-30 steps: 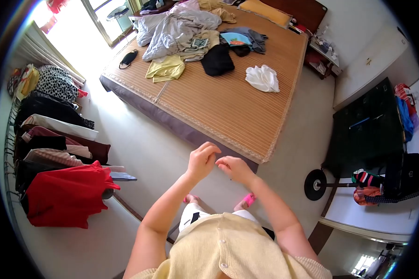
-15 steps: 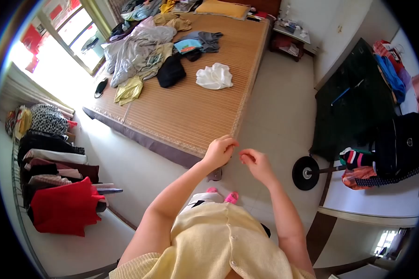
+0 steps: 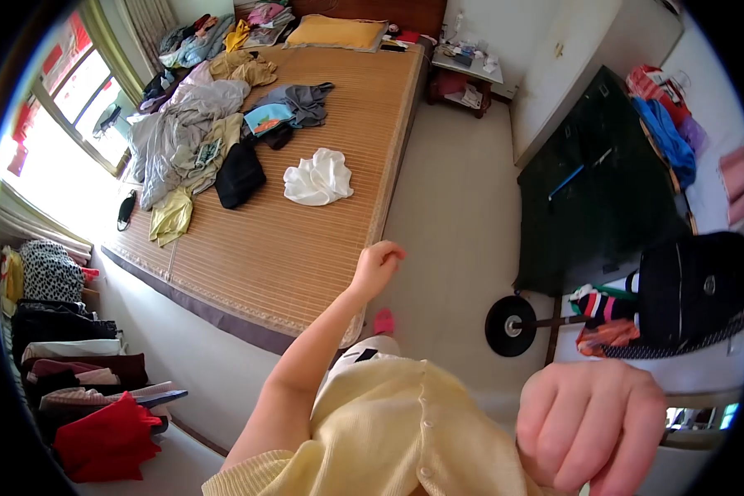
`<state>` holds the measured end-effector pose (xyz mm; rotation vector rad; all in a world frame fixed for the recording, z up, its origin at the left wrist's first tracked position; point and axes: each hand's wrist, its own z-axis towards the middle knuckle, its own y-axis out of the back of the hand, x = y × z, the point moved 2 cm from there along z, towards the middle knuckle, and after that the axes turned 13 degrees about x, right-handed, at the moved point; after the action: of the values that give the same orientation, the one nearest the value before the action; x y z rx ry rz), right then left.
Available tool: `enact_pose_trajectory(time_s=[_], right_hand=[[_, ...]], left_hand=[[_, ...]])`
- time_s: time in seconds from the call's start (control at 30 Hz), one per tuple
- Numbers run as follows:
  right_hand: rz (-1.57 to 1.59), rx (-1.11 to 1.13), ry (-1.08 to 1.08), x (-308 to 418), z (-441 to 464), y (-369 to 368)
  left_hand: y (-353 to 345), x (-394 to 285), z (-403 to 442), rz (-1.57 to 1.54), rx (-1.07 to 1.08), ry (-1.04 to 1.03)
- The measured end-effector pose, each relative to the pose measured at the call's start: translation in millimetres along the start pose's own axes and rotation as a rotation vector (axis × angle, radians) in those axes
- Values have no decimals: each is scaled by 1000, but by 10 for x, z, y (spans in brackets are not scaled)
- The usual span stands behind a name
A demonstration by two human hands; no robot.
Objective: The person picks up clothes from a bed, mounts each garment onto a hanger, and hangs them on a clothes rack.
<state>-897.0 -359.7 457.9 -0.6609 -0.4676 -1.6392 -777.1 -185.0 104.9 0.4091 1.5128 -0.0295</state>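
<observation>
The left hand (image 3: 378, 271) and, at four o'clock, the right hand (image 3: 591, 426) are held with fingers curled; anything pinched cannot be told. At eleven o'clock, the white cloth (image 3: 318, 178) is crumpled, seemingly for lack of folding.

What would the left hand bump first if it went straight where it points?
Probably nothing nearby: the left hand points over the pale, smooth floor, roughly towards the tall off-white cupboard beyond, though depth is hard to tell.

Lt yellow knit top (image 3: 388, 405), bottom ctr; pale btns (image 3: 426, 424) down front, ribbed short slv (image 3: 244, 477) at lower L-ctr. White bottoms (image 3: 383, 345) w/ blk marking (image 3: 365, 355); pink footwear (image 3: 383, 321), ctr.
</observation>
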Motion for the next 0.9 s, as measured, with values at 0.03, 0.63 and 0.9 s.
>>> enact_pose_trajectory(time_s=[0.03,0.63,0.9], right_hand=[[64,18,-22,-10,79,133],[529,222,-65,-280,315,2889],[672,398,-54,-280,403,4154]], left_hand=[[26,-80,160,-15,4,-22],[826,590,1827,-11,-382,184],[687,688,2569,82,-527,215]])
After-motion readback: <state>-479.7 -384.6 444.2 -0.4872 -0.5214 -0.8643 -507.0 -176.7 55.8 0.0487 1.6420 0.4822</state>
